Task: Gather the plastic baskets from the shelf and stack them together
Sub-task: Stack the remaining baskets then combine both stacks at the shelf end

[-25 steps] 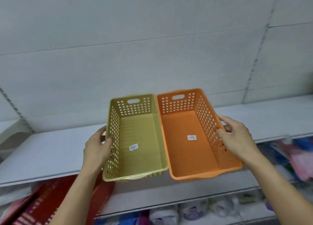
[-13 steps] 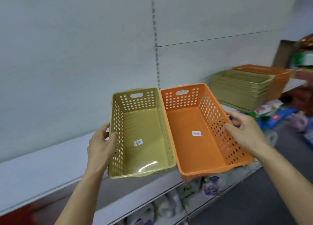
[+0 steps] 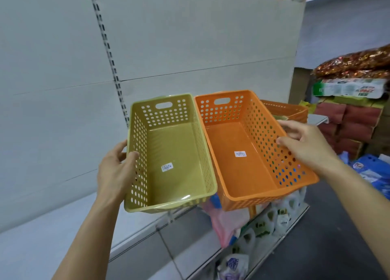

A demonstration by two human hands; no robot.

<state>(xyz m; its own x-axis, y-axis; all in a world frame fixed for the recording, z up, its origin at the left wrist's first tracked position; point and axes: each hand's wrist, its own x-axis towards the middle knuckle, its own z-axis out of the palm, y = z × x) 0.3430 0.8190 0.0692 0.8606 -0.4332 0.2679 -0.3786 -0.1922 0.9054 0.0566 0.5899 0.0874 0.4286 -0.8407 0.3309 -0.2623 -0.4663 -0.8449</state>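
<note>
Head view: the left hand [image 3: 115, 172] clamps the green basket [image 3: 171, 153] by its left wall, and the right hand [image 3: 306, 146] grips the orange basket [image 3: 249, 148] by its right wall. Both baskets are held side by side above the shelf [image 3: 63, 233]. They look light, stiff and perforated, so the rims suit gripping. More baskets [image 3: 285, 110] wait behind.

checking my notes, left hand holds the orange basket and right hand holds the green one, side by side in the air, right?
The colours are swapped. In the head view the left hand holds the green basket and the right hand holds the orange basket. They are held side by side in the air, as you said.
</note>
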